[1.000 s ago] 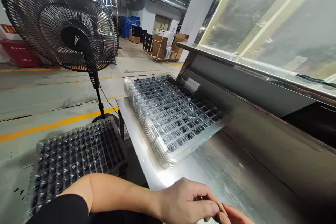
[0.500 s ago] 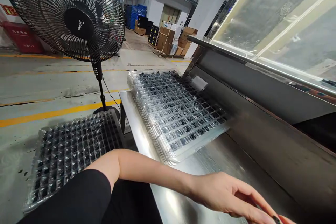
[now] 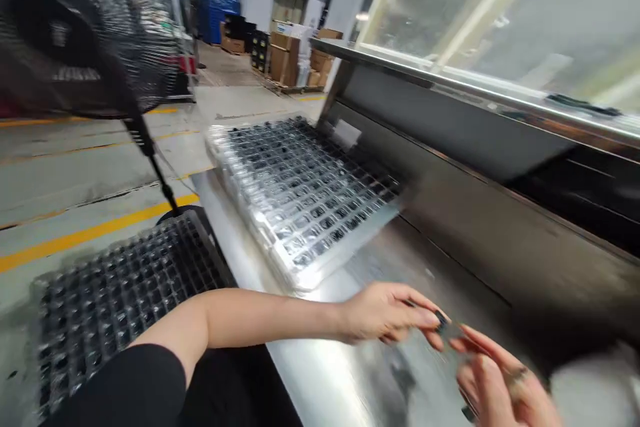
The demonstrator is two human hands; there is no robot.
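My left hand (image 3: 387, 312) reaches across the steel bench (image 3: 350, 373) and pinches a small dark part (image 3: 442, 320) between its fingertips. My right hand (image 3: 500, 380) is at the lower right, fingers spread, its fingertips touching the same small part. The frame is motion-blurred, so the part's shape is unclear. A stack of clear blister trays (image 3: 300, 193) filled with small dark parts lies on the bench beyond my hands.
A second tray of dark parts (image 3: 115, 293) sits lower, left of the bench. A black pedestal fan (image 3: 75, 47) stands on the floor at the left. A slanted metal panel and window frame (image 3: 475, 147) rise at the right. Cardboard boxes and blue crates stand far back.
The view has swung right and blurred. My left hand has lifted off the bench edge and my right hand has come up into view, both now meeting at the small part.
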